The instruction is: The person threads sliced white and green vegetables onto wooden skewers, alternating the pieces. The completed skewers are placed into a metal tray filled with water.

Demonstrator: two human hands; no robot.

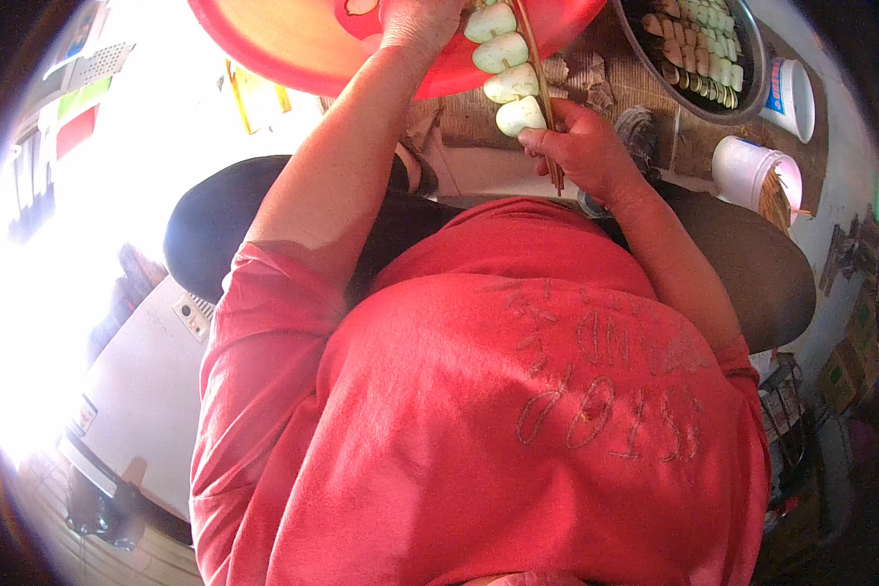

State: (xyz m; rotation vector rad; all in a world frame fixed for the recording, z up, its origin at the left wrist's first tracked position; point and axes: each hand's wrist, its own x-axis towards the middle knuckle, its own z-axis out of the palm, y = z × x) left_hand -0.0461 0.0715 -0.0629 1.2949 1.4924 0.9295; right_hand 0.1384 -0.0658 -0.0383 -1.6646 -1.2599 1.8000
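My right hand point(586, 150) is closed around a bundle of thin wooden skewers point(554, 172), whose lower ends stick out below the fingers. Beside the bundle runs a skewer threaded with several thick, pale green vegetable slices point(511, 83); my right thumb touches the lowest slice. My left hand point(425, 18) is at the top edge, over a large red plastic basin point(300, 69) and close to the upper slices. Its fingers are cut off by the frame, so its grip cannot be seen.
At upper right, a dark round pan point(753, 95) holds rows of skewered slices. Near it are a white bucket point(798, 102) lying tilted and another white bucket point(740, 165) with wooden skewers point(776, 201). Flattened cardboard point(630, 77) covers the floor. A white appliance point(146, 395) stands at left.
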